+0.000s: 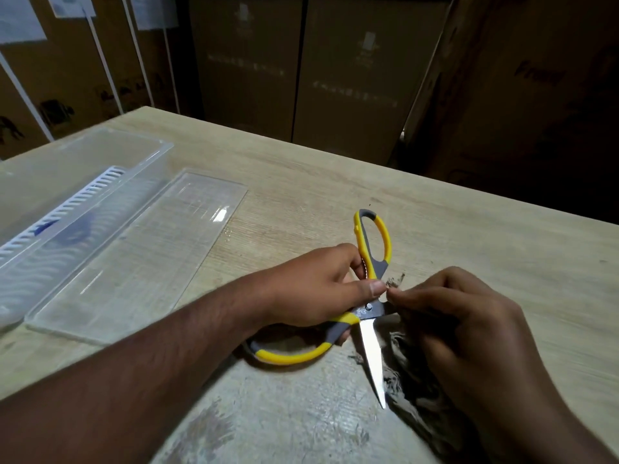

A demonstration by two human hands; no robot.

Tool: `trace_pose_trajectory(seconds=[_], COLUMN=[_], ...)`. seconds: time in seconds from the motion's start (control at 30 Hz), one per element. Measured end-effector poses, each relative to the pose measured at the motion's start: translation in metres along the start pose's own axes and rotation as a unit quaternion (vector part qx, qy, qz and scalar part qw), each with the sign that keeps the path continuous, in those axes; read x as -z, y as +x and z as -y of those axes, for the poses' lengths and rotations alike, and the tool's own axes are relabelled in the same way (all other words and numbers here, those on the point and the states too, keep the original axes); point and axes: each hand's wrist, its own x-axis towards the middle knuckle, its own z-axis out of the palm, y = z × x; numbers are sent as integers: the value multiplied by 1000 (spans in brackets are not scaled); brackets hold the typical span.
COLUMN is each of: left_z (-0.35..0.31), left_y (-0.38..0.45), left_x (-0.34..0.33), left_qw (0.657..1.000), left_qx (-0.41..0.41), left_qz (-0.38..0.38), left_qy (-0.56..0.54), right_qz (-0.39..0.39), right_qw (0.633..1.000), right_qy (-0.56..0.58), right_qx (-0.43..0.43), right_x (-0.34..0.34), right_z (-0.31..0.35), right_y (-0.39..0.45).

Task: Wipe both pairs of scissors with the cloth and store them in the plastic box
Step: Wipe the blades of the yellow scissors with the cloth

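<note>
Yellow-and-grey scissors (373,349) lie spread wide on the wooden table (469,236), one handle loop pointing away, the other under my left wrist. My left hand (321,289) grips them at the pivot, thumb on top. My right hand (469,329) pinches a brownish frayed cloth (402,390) against the far blade, which is hidden; the near blade shows bare and points toward me. A clear plastic box (67,182) at the left holds a white slotted insert and something blue, blurred through the wall.
The box's clear flat lid (144,259) lies on the table between the box and my left arm. Cardboard cartons (335,72) stand stacked behind the table's far edge. A worn grey patch marks the tabletop near me.
</note>
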Motion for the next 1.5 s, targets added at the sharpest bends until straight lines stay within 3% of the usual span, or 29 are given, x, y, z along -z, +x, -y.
trace_pose_trajectory(seconds=[0.33, 0.43, 0.57, 0.77, 0.9, 1.0, 1.13, 1.3, 1.43, 1.5], left_z=[-2, -5, 0, 0, 1, 2, 2, 1, 0, 0], left_y=[-1, -1, 0, -3, -1, -3, -5, -4, -3, -2], left_x=[0, 0, -1, -2, -2, -1, -1, 0, 0, 2], left_qw=[1000, 999, 1000, 1000, 1000, 1000, 999, 997, 995, 996], left_qx=[0, 13, -4, -14, -11, -12, -11, 1, 4, 3], left_qz=[15, 32, 0, -2, -8, -19, -25, -12, -12, -9], left_qy=[0, -21, 3, -3, 5, 8, -39, -80, -97, -88], right_qz=[-34, -120, -45, -22, -103, -52, -66, -117, -59, -75], right_qw=[985, 986, 997, 996, 994, 999, 996, 993, 992, 990], right_qy=[-6, 27, 54, 13, -13, 11, -32, -19, 31, 30], right_qx=[-171, -109, -20, -80, -30, 1, -52, 1, 104, 117], right_x=[24, 24, 5, 10, 9, -2, 8, 17, 16, 17], right_z=[-22, -15, -3, -20, -9, -2, -30, -28, -18, -19], right_y=[10, 9, 4, 4, 5, 1, 4, 7, 6, 6])
